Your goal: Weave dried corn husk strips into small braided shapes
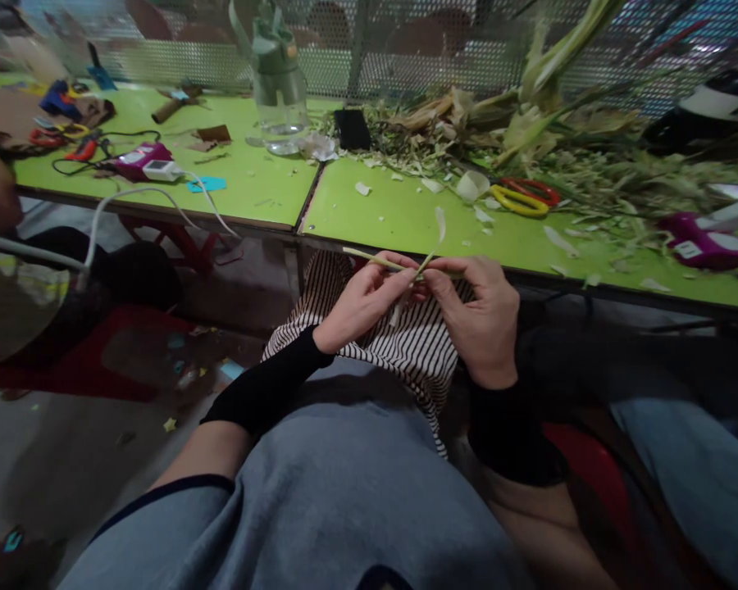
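Note:
Above my lap, just in front of the green table's edge, my left hand (378,291) and my right hand (483,315) meet, fingertips nearly touching. Between the left thumb and fingers is pinched a narrow pale-green plant strip (369,257), its free end pointing left. A second green strip (429,260) crosses it at the fingertips, with my right thumb and index finger closed on the strips there. A whitish piece (397,313) hangs below the crossing, over the striped cloth (406,352) on my lap. The exact crossing is partly hidden by the fingers.
The green table (369,217) carries scissors with yellow and red handles (522,198), a heap of plant scraps (430,131), a water bottle (280,98) and purple-white devices (144,161) (707,242). A white cable (102,205) crosses at left. People sit on both sides.

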The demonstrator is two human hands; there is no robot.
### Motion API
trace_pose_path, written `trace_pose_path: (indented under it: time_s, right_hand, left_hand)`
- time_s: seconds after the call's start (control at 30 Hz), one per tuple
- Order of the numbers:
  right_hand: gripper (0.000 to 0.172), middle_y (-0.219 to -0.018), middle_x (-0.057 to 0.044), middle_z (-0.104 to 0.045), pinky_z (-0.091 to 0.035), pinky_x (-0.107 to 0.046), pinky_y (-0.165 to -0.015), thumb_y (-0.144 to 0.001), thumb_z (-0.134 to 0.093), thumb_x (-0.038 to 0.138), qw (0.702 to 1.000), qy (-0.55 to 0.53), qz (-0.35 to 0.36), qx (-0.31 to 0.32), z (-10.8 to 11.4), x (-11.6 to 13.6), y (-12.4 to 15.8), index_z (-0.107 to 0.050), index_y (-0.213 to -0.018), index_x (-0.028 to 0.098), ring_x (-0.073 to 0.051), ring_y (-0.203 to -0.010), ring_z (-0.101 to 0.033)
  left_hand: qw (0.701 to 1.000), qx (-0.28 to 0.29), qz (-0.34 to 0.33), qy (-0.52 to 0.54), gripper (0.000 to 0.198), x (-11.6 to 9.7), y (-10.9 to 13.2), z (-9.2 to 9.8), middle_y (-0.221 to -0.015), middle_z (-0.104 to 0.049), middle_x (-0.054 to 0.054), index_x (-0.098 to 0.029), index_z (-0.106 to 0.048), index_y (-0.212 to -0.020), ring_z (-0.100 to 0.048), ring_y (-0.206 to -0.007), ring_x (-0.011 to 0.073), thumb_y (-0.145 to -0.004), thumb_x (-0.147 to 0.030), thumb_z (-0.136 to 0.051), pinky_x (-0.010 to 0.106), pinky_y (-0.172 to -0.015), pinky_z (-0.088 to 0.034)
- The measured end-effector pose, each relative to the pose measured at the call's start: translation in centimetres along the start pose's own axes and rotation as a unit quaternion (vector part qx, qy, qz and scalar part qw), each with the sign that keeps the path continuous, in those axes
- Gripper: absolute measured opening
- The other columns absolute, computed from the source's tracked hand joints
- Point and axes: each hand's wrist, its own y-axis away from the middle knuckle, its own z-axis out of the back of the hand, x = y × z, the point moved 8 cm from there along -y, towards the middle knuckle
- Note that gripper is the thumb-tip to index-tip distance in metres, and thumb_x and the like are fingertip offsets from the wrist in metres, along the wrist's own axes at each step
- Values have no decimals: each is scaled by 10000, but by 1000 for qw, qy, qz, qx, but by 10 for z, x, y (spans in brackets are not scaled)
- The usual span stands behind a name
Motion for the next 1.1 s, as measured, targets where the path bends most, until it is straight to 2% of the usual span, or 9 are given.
trace_pose_path:
  time_s: [0.1,0.2,0.33,0.5,0.57,0.63,0.73,0.9,1.1]
  right_hand:
    - [157,-930,-34,-772,-562,-397,-855,-984,-644,381,999,-37,-27,15,-3,-1,2,-734,-936,261,-216,-896,-713]
    - [172,-937,-32,-766,-575,-370,-821,-993,-622,384,997,-54,-52,19,-5,-2,4,-722,-945,252,-199,-867,-717]
    - [182,-933,-35,-749,-576,-378,-811,-993,-622,403,996,-67,-59,4,-5,-6,5,-702,-958,242,-199,-853,-709]
    - [194,-928,-68,-713,-539,-455,-883,-942,-681,432,990,39,15,-135,18,5,12,-676,-902,242,-257,-942,-675]
    - [226,-836,-48,-692,-524,-411,-807,-957,-664,430,993,49,29,-100,11,10,13,-660,-834,241,-228,-824,-650]
    - [253,-753,-16,-662,-488,-344,-682,-974,-643,415,1000,2,18,-11,-6,12,13,-644,-797,234,-178,-674,-594]
    - [259,-695,12,-627,-443,-302,-611,-985,-609,348,996,-69,-6,64,-22,14,15,-606,-757,227,-145,-603,-545]
    - [259,-640,37,-546,-402,-284,-587,-965,-584,242,990,-105,9,96,-25,23,19,-547,-710,228,-123,-570,-475]
    - [266,-635,42,-494,-371,-291,-575,-985,-566,261,988,-115,-4,107,-24,25,29,-529,-724,230,-117,-556,-420]
  left_hand:
    - [1000,-8,27,-9,80,3,0,0,-747,-684,-30,-172,-552,-933,-707,-695,82,-958,-183,-627,237,-781,-612]
    - [999,-22,46,-10,30,4,-1,1,-756,-708,-17,-173,-569,-951,-714,-700,87,-960,-164,-596,235,-771,-614]
    - [998,-3,54,5,47,5,-2,-1,-802,-751,23,-156,-604,-974,-736,-750,106,-949,-136,-568,248,-797,-617]
    - [999,0,13,45,75,2,-4,1,-858,-766,33,-169,-579,-1011,-770,-846,143,-941,-159,-605,312,-881,-616]
    - [998,-16,-12,56,106,0,-4,4,-898,-774,35,-182,-565,-1027,-776,-934,157,-942,-176,-629,341,-957,-599]
    - [998,-29,-24,58,135,-1,-4,6,-943,-780,40,-189,-559,-1035,-771,-1015,164,-936,-178,-651,350,-1015,-576]
    - [998,-24,-15,51,145,1,-4,5,-942,-781,42,-183,-555,-1038,-768,-1044,174,-938,-191,-660,362,-1033,-569]
    - [999,-11,-23,41,215,3,-1,5,-898,-784,44,-170,-564,-1053,-770,-1048,200,-924,-267,-706,398,-1047,-562]
    - [998,-4,-51,19,271,4,1,7,-1070,-780,60,-188,-598,-1066,-746,-1152,227,-895,-333,-750,387,-1086,-541]
